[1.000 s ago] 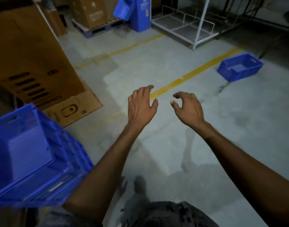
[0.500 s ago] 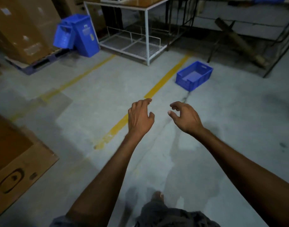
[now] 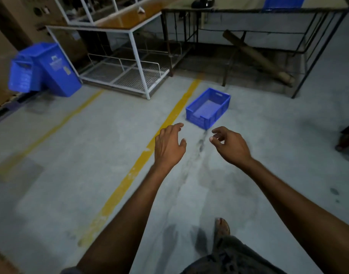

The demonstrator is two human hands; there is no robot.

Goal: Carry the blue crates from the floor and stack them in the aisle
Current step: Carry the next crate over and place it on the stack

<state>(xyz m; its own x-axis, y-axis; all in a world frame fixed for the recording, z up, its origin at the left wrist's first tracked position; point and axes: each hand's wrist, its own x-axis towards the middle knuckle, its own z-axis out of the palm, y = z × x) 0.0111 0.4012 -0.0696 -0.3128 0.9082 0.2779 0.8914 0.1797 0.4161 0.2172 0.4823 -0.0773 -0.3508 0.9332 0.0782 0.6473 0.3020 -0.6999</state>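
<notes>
A grey concrete floor [image 3: 70, 155] carried two yellow painted lines [image 3: 161, 131]. A white metal-frame rack [image 3: 134, 48] with a wire-mesh bottom shelf stood at the back, beside a dark metal-frame table [image 3: 249, 10]. A cardboard tube [image 3: 256, 58] lay slanted beneath that table. Large cardboard boxes [image 3: 13, 22] stood at the far left.

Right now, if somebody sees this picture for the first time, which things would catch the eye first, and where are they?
First, the two bare hands, left hand and right hand, stretched forward with empty, spread fingers. Just beyond them, an empty blue plastic crate sits on the grey concrete floor, right of the yellow painted floor line. Far left, blue plastic bins lean beside a white metal frame table.
</notes>
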